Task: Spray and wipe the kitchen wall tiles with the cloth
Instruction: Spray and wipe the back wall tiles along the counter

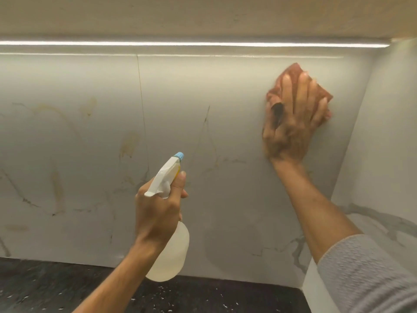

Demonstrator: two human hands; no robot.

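The wall tiles (225, 98) are large, pale and marble-veined, with brownish smears on the left part. My left hand (158, 211) grips a clear spray bottle (169, 251) with a white trigger head and a blue nozzle that points up at the wall. High on the right, my right hand (291, 118) presses a reddish-brown cloth (295, 71) flat against the tiles, close to the corner. The hand is blurred and covers most of the cloth.
A dark speckled countertop (45, 288) runs along the bottom. A lit strip (180, 44) glows under the cabinet (203, 14) overhead. A side wall (388, 132) meets the tiles at the right corner. A grey sleeve (365, 274) covers my right forearm.
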